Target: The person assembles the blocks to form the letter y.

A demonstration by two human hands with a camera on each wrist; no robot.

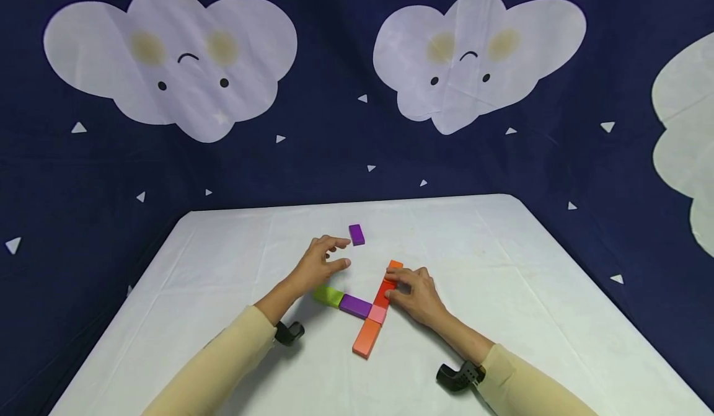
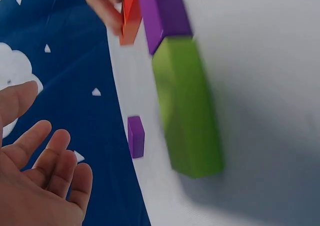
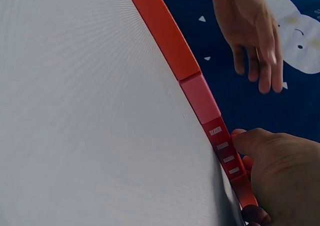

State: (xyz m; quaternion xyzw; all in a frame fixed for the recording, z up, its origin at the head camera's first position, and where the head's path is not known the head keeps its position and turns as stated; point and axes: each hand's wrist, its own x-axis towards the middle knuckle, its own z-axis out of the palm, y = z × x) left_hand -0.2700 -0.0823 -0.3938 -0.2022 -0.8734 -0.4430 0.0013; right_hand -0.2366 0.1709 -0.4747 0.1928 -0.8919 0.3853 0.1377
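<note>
My left hand (image 1: 315, 266) hovers over the table with its fingers apart, holding nothing. Just beyond its fingertips lies a loose purple block (image 1: 356, 235). The right hand (image 1: 418, 295) grips the far end of a row of blocks: fingers bend over an orange block (image 1: 396, 264), while the thumb touches the side of a red block (image 1: 382, 293). That red block, marked with several small white labels in the right wrist view, meets a pink block (image 1: 377, 314). A lighter orange block (image 1: 366, 338) continues the row nearer me. Leftward from the pink one run a second purple block (image 1: 355, 305) and a green block (image 1: 328, 296).
The blocks lie on a white-covered table (image 1: 457, 236). Behind it hangs a dark blue cloth (image 1: 334, 155) printed with clouds and small white triangles. A black wrist device sits on each arm.
</note>
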